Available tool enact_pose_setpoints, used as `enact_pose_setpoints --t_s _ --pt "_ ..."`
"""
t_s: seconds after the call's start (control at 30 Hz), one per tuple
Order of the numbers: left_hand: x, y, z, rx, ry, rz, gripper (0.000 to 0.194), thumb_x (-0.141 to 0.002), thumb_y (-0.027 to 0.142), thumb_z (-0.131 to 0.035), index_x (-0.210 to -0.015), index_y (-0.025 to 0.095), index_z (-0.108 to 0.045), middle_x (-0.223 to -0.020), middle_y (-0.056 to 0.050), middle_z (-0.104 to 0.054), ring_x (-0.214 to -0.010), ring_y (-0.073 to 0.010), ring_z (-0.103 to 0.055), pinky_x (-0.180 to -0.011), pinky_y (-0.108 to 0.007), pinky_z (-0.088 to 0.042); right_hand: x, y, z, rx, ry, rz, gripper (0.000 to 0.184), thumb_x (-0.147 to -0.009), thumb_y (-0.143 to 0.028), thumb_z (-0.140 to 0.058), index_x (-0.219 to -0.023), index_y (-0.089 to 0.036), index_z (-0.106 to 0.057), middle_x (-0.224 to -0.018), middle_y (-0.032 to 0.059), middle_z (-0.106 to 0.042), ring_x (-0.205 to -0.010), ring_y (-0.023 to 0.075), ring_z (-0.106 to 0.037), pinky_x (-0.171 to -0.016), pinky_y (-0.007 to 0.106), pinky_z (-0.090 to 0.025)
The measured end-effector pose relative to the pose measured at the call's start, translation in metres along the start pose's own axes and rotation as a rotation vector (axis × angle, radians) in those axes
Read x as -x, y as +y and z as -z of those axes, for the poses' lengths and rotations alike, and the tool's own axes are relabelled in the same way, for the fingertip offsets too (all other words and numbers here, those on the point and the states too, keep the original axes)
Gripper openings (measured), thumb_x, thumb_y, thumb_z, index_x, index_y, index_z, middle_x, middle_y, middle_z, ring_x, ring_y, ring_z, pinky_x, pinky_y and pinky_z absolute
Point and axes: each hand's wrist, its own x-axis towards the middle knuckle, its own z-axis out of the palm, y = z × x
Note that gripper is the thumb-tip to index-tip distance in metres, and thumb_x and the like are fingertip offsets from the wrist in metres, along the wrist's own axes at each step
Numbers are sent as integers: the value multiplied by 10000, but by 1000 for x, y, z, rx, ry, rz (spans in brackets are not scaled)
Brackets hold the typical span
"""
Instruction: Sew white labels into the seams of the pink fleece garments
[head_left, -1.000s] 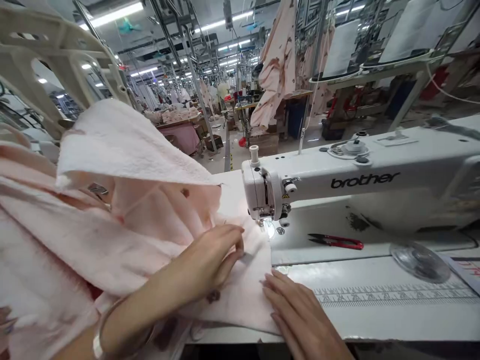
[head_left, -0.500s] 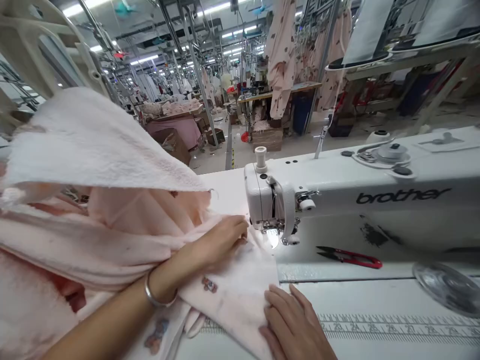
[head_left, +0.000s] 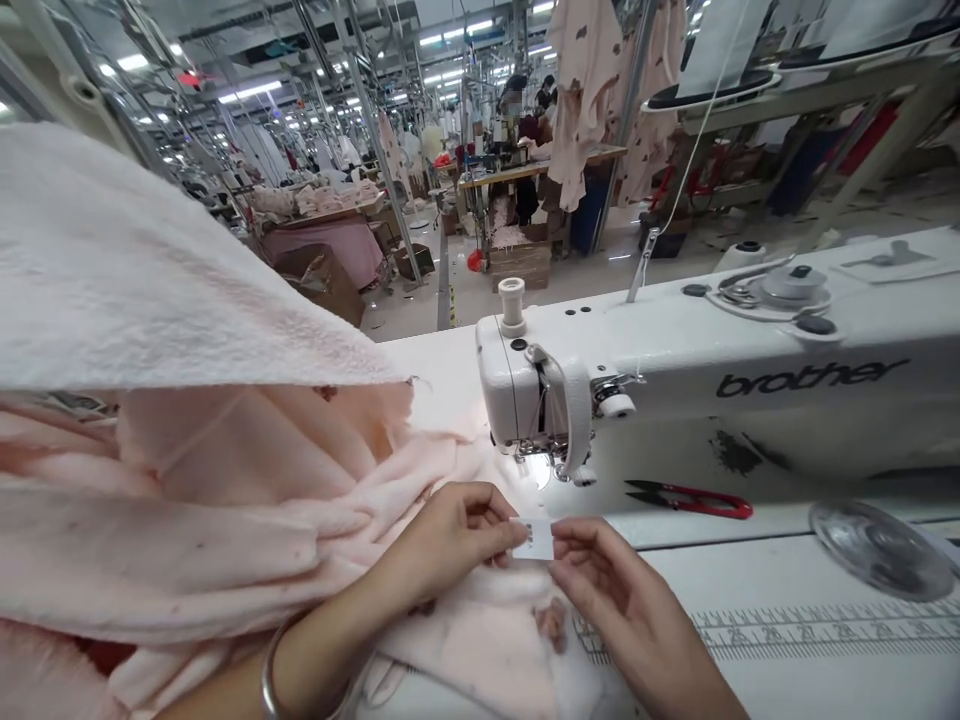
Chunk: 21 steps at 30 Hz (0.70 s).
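Observation:
A small white label (head_left: pixel 536 540) with dark print is pinched by my left hand (head_left: pixel 465 530), thumb on top, in front of the sewing machine's needle area. At the label's right edge, my right hand (head_left: pixel 622 590) closes thumb and fingers on it too. Under both hands lies pale pink plush fabric (head_left: pixel 487 640) with small brown printed figures. The white sewing machine (head_left: pixel 525 390), marked "brother", stands just beyond, its lamp lit by the needle. More of the pink fabric spreads to the left, with a white fleecy piece (head_left: pixel 165 280) raised above it.
Red-handled thread snips (head_left: pixel 697 500) lie on the machine bed, right of the needle. A clear round dish (head_left: pixel 881 550) sits farther right. A printed ruler (head_left: pixel 810 635) runs along the table's front. Behind are workbenches, hanging pink garments (head_left: pixel 585 100) and a person at a distant bench.
Both hands have come together before the needle, and a white label now shows between them. My right hand rose from the fabric's edge; the fabric is more bunched. The view has shifted slightly.

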Motion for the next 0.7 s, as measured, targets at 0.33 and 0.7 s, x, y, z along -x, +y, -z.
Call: enact_pose_setpoints --t_s 0.33,0.7 --pt "5 3 -2 167 -20 -38 239 -731 295 -661 -847 96 -597 -724 -15 -591 -673 -99 -557 -624 -198 -449 -13 -2 -6 -369 -198 -205 328 -819 -494 -565 -760 -190 -457 -563 -70 -463 -435 133 -567 -475 272 -472" --pt "-5 -2 1 -309 258 -193 150 -796 275 -559 -771 142 -622 -704 -21 -637 -676 -139 -587 -619 -230 -419 -11 14 2 361 47 301 207 -907 -351 -435 -951 -188 -555 -801 38 -560 -675 152 -583 -587 269 -485"
